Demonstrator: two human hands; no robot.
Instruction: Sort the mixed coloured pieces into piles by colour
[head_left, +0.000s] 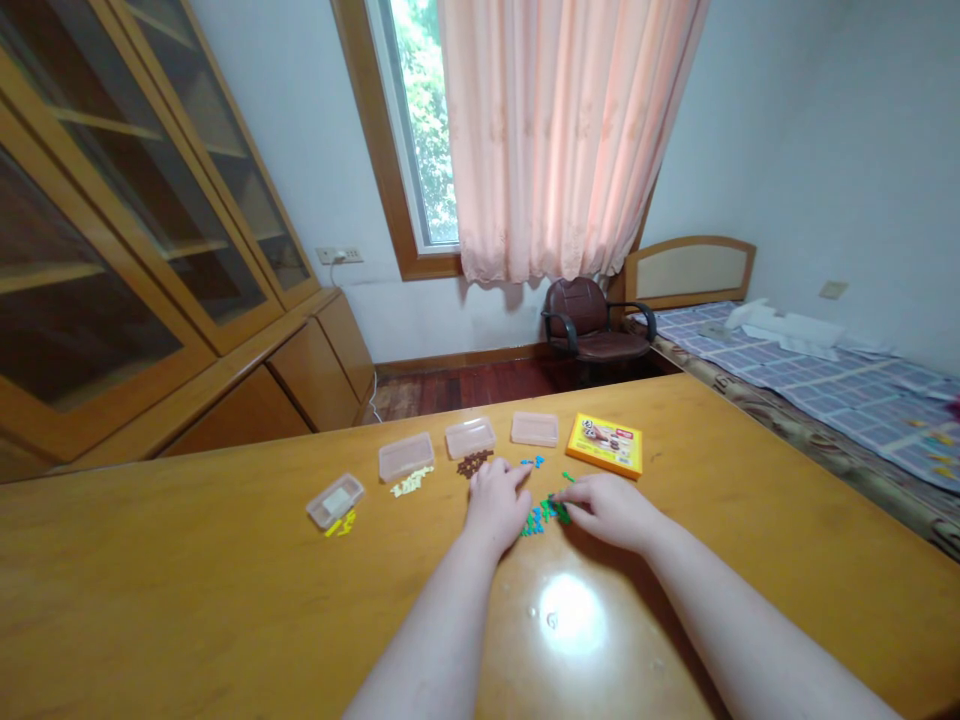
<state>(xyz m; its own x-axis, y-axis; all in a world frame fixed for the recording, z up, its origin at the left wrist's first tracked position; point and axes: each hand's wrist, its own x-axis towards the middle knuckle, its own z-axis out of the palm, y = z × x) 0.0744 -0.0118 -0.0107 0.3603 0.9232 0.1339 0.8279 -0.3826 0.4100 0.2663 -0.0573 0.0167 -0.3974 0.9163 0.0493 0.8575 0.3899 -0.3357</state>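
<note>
A mixed pile of small green and blue pieces (534,522) lies on the table between my hands. My left hand (499,503) rests at the pile's left side, fingers apart, with its index finger near a few blue pieces (538,461). At the pile's right edge, my right hand (601,510) touches the green pieces with its fingertips; whether it pinches one is too small to tell. A single green piece (568,477) lies just above it. Brown pieces (474,463), cream pieces (412,482) and yellow pieces (342,524) form separate groups to the left.
Clear plastic boxes (406,457) stand in a row behind the groups, one (535,429) behind the blue pieces. A yellow box (604,445) lies at the right on the wooden table (187,580). Beyond are a chair (592,320) and a bed (810,370).
</note>
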